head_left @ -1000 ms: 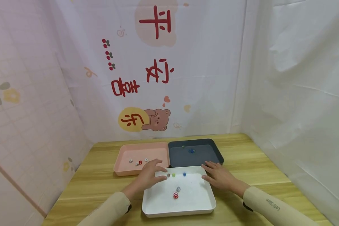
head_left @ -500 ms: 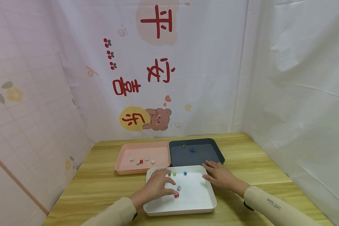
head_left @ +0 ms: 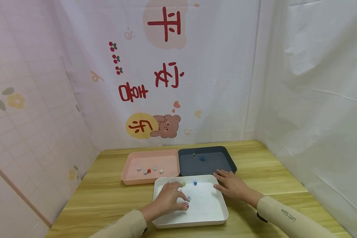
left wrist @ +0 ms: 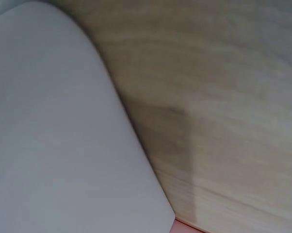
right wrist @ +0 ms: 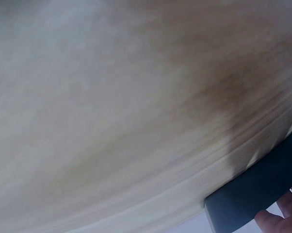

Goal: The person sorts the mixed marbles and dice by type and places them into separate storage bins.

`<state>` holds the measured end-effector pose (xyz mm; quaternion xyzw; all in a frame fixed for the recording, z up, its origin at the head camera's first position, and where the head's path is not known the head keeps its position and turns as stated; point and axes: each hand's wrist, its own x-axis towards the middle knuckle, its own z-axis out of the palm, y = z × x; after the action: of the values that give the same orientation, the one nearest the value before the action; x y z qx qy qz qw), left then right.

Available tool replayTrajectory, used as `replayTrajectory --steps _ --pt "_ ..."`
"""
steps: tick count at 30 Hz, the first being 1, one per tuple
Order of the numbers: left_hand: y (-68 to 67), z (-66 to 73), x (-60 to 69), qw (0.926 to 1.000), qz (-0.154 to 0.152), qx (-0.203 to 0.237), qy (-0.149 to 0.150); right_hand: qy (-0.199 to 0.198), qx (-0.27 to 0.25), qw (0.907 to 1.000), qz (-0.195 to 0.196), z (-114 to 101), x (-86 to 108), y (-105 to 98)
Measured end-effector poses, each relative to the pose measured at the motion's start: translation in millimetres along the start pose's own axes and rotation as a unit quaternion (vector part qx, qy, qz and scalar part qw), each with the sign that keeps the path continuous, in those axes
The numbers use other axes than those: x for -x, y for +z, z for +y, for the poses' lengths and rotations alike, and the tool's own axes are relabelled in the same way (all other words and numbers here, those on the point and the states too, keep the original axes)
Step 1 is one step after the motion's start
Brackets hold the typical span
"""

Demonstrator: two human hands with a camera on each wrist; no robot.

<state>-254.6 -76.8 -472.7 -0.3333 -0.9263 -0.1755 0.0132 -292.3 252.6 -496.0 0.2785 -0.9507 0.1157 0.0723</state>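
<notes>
My left hand [head_left: 168,200] reaches over the white tray [head_left: 206,216], its thumb and index finger apart. The thumb tip is at a red die [head_left: 186,205], and the index fingertip is beside a whitish die [head_left: 189,199]; contact is hard to tell. Toward that tray's far side lie a yellow-green bead-like ball [head_left: 183,184] and a blue one [head_left: 195,183]. My right hand [head_left: 232,185], fingers extended, rests at the white tray's far right corner. In the right wrist view its fingertips [right wrist: 271,221] are at the dark grey tray [right wrist: 243,206].
Behind at left stands a pink tray [head_left: 131,160] with several white dice and a red die [head_left: 149,171]. Beside it, the dark tray holds small blue and green pieces [head_left: 203,158]. Cloth curtains [head_left: 220,82] border the wooden table [head_left: 92,195].
My left hand has moved from the pink tray's front edge into the white tray, toward the red die. One more white die shows in the pink tray. The right hand stays put.
</notes>
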Motion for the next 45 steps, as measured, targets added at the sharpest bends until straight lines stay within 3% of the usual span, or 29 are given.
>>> replayTrajectory --steps 23,28,35,45 --pt "4.6 6.9 -2.3 0.9989 -0.005 -0.044 0.017 0.005 0.000 1.0000 -0.004 0 0.7 1" --pt "-1.9 5.9 -4.9 0.9993 -0.005 -0.035 0.012 0.008 -0.002 0.9999 -0.010 0 0.2 1" --pt "-17.1 -5.0 -12.8 0.9990 0.028 -0.035 0.000 0.007 0.002 1.0000 0.002 -1 -0.6 0" --pt "-37.0 -33.8 -19.5 0.9950 0.074 0.018 -0.065 0.002 0.002 1.0000 -0.002 -1 0.3 0"
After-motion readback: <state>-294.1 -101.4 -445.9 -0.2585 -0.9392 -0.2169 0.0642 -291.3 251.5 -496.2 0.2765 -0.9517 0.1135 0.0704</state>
